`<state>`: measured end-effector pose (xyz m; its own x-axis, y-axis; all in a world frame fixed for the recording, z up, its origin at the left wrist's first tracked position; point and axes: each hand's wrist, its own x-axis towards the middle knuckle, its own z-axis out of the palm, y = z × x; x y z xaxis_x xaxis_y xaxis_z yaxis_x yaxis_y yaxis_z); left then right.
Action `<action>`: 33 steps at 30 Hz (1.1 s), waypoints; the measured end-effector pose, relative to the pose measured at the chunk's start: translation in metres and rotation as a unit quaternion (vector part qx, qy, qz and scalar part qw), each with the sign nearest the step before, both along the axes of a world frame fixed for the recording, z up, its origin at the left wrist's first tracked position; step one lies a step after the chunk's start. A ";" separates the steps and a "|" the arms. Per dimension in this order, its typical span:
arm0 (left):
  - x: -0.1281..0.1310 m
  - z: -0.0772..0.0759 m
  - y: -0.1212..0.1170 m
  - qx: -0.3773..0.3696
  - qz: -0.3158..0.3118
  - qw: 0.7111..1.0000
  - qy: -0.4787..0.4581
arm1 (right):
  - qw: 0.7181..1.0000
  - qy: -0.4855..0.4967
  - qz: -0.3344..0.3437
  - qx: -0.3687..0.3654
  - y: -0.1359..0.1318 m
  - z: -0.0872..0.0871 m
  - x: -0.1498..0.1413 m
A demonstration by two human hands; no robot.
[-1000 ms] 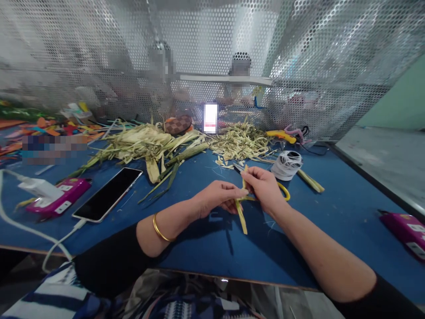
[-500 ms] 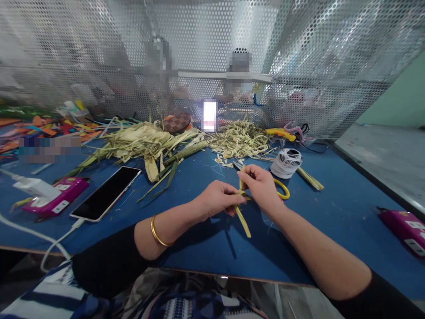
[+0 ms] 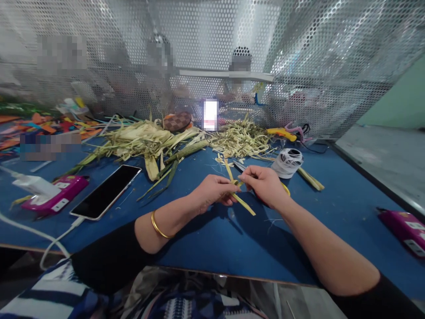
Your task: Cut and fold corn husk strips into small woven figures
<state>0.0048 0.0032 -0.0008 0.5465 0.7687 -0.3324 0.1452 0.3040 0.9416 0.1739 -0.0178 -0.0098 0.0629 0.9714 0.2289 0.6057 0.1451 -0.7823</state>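
My left hand pinches a pale yellow-green dried leaf strip, which looks like corn husk. The strip slants through the fingers, one end sticking out above and the other hanging below right. A crossing fold sits at the fingertips. My right hand is closed on the short side piece at that crossing; its fingertips nearly meet the left ones. Partly under the right hand lie scissors with yellow handles. A white spool of thread stands just beyond it.
Dried husks and a heap of shredded strips lie at the back. On the left are a phone on a cable and a purple power strip; another power strip is far right. A perforated metal screen rises behind.
The strip has turned, so its upper end now points up-left and its lower end down-right. My right hand has moved from the strip's upper end down to the crossing.
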 end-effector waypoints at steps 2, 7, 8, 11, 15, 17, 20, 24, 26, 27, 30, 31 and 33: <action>-0.001 0.001 0.001 -0.002 0.000 1.000 -0.001 | 0.999 -0.027 -0.015 0.022 0.001 -0.001 -0.002; -0.001 -0.001 0.003 -0.015 0.021 1.000 -0.009 | 0.985 -0.117 -0.040 0.124 0.000 -0.001 0.001; -0.001 -0.002 0.004 -0.021 0.036 0.999 -0.011 | 0.973 -0.149 -0.043 0.169 -0.001 0.001 0.003; -0.001 -0.005 0.006 -0.047 0.088 0.995 -0.020 | 0.917 -0.249 -0.028 0.310 -0.009 0.010 0.003; 0.000 -0.009 0.009 -0.061 0.140 0.986 -0.072 | 0.814 -0.416 0.184 0.361 -0.022 0.013 -0.019; 0.001 -0.012 0.009 -0.061 0.142 0.983 -0.094 | 0.765 -0.498 0.222 0.341 -0.025 0.007 -0.033; 0.002 -0.014 0.008 -0.045 0.147 0.984 -0.088 | 0.744 -0.547 0.189 0.333 -0.023 -0.004 -0.045; -0.002 -0.010 0.011 -0.037 0.096 0.990 -0.096 | 0.780 -0.503 0.138 0.347 -0.017 -0.014 -0.040; -0.004 -0.007 0.014 -0.046 0.057 0.991 -0.109 | 0.800 -0.470 0.117 0.355 -0.016 -0.016 -0.035; -0.005 -0.005 0.015 -0.048 0.047 0.991 -0.114 | 0.805 -0.457 0.116 0.359 -0.015 -0.016 -0.034; -0.007 -0.003 0.017 -0.043 0.056 0.990 -0.120 | 0.810 -0.433 0.135 0.372 -0.017 -0.016 -0.033; -0.007 -0.003 0.017 -0.041 0.064 0.990 -0.122 | 0.810 -0.427 0.140 0.378 -0.018 -0.016 -0.033; -0.006 -0.004 0.016 -0.041 0.077 0.989 -0.124 | 0.812 -0.411 0.146 0.388 -0.021 -0.015 -0.035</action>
